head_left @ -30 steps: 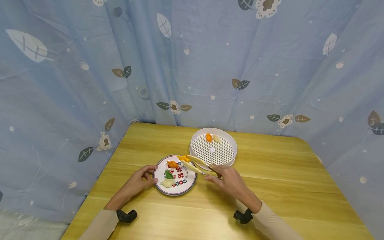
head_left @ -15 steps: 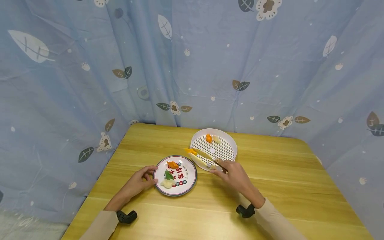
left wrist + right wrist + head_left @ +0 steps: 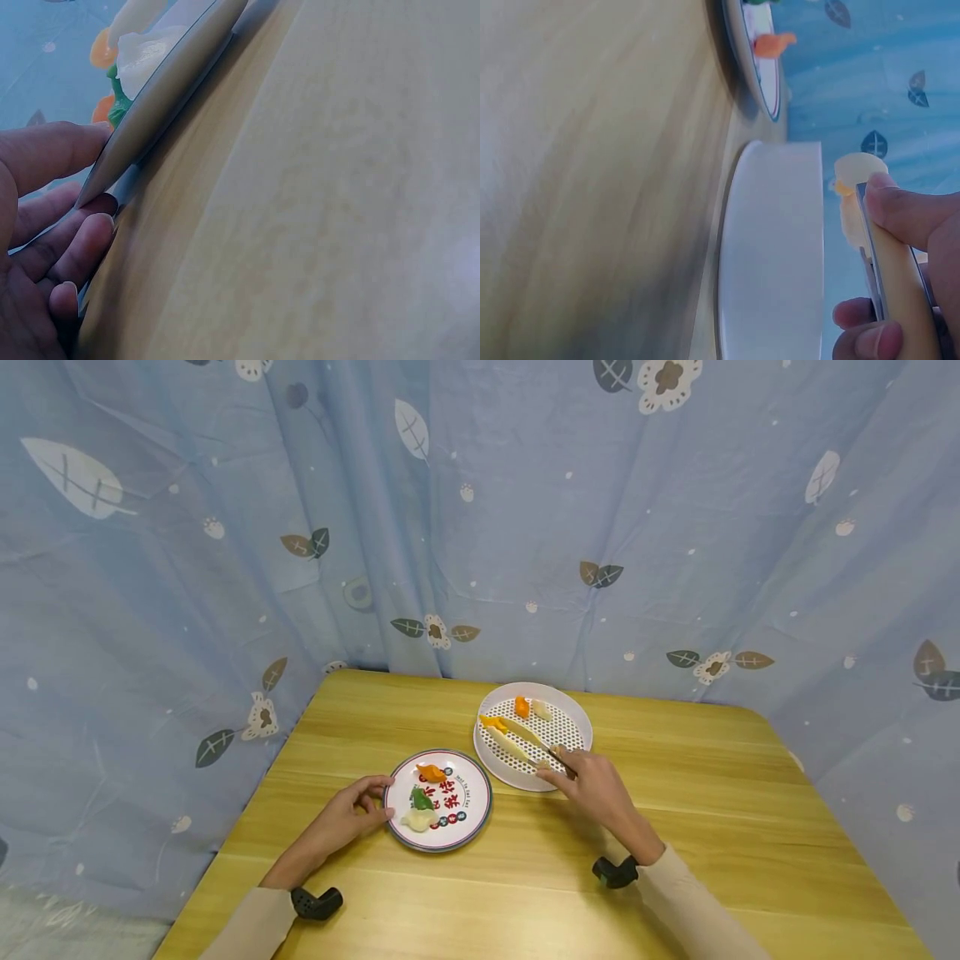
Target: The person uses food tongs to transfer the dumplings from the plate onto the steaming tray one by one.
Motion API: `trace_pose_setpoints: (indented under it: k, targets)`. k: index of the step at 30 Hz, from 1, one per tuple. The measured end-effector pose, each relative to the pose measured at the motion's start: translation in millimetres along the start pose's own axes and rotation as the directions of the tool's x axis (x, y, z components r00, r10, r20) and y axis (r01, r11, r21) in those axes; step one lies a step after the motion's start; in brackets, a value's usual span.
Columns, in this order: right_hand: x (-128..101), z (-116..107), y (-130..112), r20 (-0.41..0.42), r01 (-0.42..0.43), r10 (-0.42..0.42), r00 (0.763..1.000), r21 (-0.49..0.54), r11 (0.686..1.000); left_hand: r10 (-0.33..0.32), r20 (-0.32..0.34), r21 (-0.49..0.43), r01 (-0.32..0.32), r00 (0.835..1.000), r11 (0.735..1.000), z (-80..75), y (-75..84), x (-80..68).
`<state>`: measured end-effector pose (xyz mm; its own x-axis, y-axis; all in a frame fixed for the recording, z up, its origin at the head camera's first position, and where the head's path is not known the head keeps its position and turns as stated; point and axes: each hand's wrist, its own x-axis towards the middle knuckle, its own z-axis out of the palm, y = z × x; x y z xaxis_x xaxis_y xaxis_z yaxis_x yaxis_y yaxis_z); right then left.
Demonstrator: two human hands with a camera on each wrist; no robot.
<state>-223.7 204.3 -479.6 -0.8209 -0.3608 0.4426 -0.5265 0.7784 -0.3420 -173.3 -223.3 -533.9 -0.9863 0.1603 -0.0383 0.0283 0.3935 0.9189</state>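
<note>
My left hand [image 3: 348, 812] pinches the near-left rim of a white plate [image 3: 467, 825] with red lettering; in the left wrist view the thumb [image 3: 56, 150] lies over the rim and fingers are beneath. On the plate lie an orange dumpling-shaped piece [image 3: 431, 772], a green one [image 3: 422, 798] and a whitish one [image 3: 420, 819]. My right hand [image 3: 597, 789] grips pale-tipped tongs [image 3: 527, 734]. Between their tips is a yellow dumpling-shaped piece [image 3: 492, 723], over the left part of a round white perforated tray [image 3: 517, 777].
Inside the tray, towards the back, sit an orange piece [image 3: 522, 707] and a pale one [image 3: 542, 710]. The wooden table [image 3: 712, 810] spreads right and in front. Behind it hangs a blue patterned curtain [image 3: 510, 527].
My right hand has carried the tongs and yellow piece from above the plate, back and right, to over the tray. The left hand and plate have stayed put.
</note>
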Motion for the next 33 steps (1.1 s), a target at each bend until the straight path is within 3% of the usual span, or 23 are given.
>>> trace_pose_setpoints:
  k: [15, 24, 33]
  targets:
    - [20, 1, 15, 0.076, -0.119, 0.124, 0.989, -0.072, 0.99, -0.011, 0.005, -0.01, 0.011, 1.0, 1.0, -0.5, 0.8, -0.1]
    - [31, 4, 18, 0.075, -0.083, 0.093, 0.993, -0.118, 0.989, -0.02, 0.006, -0.013, 0.02, 1.0, 1.0, 0.3, -1.3, -1.1]
    - [39, 10, 18, 0.128, -0.127, 0.151, 0.98, -0.177, 0.976, -0.006, 0.01, -0.011, 0.006, 1.0, 1.0, -1.0, 0.2, -0.8]
